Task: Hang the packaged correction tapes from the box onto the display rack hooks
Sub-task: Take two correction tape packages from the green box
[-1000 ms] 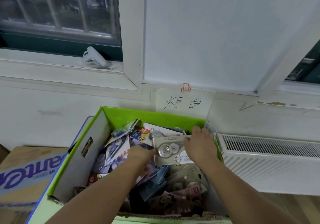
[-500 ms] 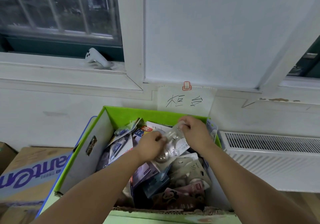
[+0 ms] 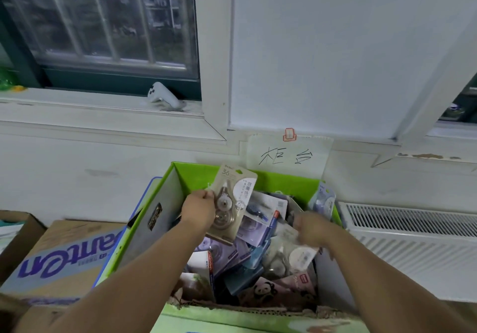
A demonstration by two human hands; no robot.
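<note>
Box (image 3: 193, 178), green-lined, open-topped, filled with loose carded packs (image 3: 258, 252) lying at all angles.

- **Pack (image 3: 238, 185):** beige card marked 36, raised above the box's left half. It is roughly upright and tilted a little to the right, with the top of the card uppermost.
- **Left hand (image 3: 198, 212):** fingers curled on the pack's left edge, gripping it.
- **Right hand (image 3: 309, 229):** low over the box's right half, at or just above the heap. It is motion-blurred, so whether it grips anything cannot be told.
- **Surroundings:** printed carton (image 3: 59, 263) left of the box, radiator (image 3: 407, 229) right of it, handwritten label (image 3: 286, 154) on the wall behind it.
- **Rack and hooks:** not in view.

Step in hand, as judged: gathering packs out of the box ahead of hanging. To do it well:

- Pinch the held pack by the card edge, not the blister, leaving the top of the card free.
- Take further packs one at a time from the top of the heap.
- Lift each straight up so its neighbours are not dragged over the rim.
- Stack them facing the same way, tops aligned, ready to slide onto a hook together.
</note>
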